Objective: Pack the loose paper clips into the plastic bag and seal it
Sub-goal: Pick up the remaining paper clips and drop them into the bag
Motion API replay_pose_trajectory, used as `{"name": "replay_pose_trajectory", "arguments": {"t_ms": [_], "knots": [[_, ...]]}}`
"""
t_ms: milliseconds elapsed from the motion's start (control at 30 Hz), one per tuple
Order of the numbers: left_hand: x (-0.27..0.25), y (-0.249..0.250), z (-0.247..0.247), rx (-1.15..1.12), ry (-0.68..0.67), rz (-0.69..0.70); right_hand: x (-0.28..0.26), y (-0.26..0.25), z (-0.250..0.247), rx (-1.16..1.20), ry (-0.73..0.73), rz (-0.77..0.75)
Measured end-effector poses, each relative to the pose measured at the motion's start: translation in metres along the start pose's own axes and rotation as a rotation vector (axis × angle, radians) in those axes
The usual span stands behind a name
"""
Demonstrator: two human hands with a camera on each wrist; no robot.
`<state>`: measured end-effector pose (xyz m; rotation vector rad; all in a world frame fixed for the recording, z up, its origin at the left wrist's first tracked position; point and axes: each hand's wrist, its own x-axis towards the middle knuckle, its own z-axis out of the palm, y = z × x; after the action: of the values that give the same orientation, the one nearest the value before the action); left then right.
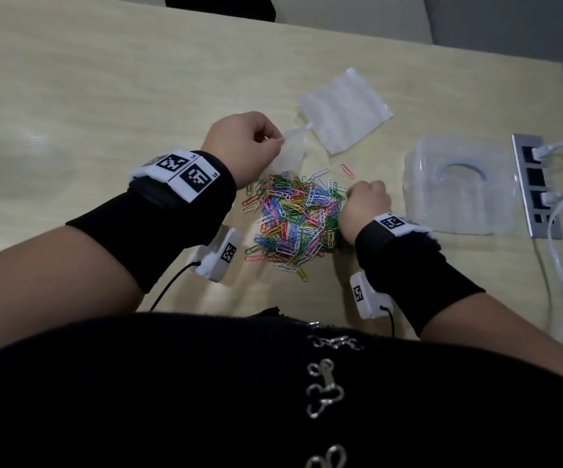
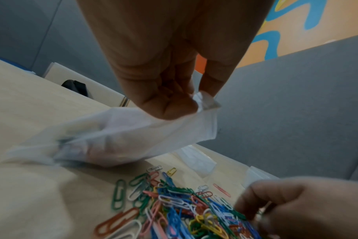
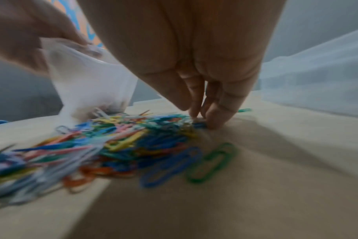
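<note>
Colourful paper clips [image 1: 293, 216] heaped on table; translucent plastic bag [image 1: 288, 153] held above, crumpled.

Two hands, one held plastic bag [image 1: 290, 148], one flat stack of bags [image 1: 342, 109], one clear box [image 1: 459, 187], perhaps a hundred paper clips [image 1: 293, 217].

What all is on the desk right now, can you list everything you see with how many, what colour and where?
Paper clips: one big loose pile, mixed colours, middle of the desk; one pink clip lies apart, just beyond it.
Plastic bag: one, clear, held up above the pile's far left edge.
Spare bags: flat clear stack, count unclear, far side of the desk.
Plastic box: one, clear, right of the pile.
Socket strip: one, grey, right edge, white cables plugged in.
Desk: one, pale wood.
Left hand: pinches the bag's top.
Right hand: fingertips down on the pile's right edge, gathering clips.
</note>
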<state>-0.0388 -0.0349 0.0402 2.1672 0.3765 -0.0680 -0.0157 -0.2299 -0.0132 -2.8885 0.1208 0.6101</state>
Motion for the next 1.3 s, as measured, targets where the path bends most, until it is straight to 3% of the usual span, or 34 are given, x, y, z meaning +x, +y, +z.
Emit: {"name": "replay_pose_trajectory", "arguments": {"t_ms": [100, 200, 467, 800, 967, 1133, 1200, 1300], "knots": [[-0.002, -0.001, 0.002, 0.003, -0.011, -0.005, -0.013, -0.019, 0.006, 0.006, -0.063, -0.2], [-0.004, -0.002, 0.003, 0.007, -0.015, -0.002, -0.022, -0.031, 0.014, -0.143, -0.065, -0.363], [-0.006, 0.0, 0.002, -0.015, -0.033, -0.023, -0.011, -0.019, 0.015, -0.114, 0.035, -0.467], [-0.007, 0.007, 0.002, -0.1, -0.084, -0.066, -0.006, -0.016, -0.028, 0.177, -0.02, -0.296], [-0.007, 0.012, 0.001, -0.097, -0.091, -0.069, -0.002, -0.019, -0.048, 0.656, -0.084, -0.195], [-0.01, 0.016, 0.004, -0.089, -0.102, -0.054, -0.012, -0.028, -0.073, 0.974, -0.277, -0.18], [-0.011, 0.018, 0.006, -0.054, -0.118, -0.032, -0.015, -0.034, -0.076, 0.858, -0.275, -0.206], [-0.013, 0.021, 0.009, 0.031, -0.134, 0.016, -0.014, -0.043, -0.077, 0.357, -0.12, -0.28]]}}
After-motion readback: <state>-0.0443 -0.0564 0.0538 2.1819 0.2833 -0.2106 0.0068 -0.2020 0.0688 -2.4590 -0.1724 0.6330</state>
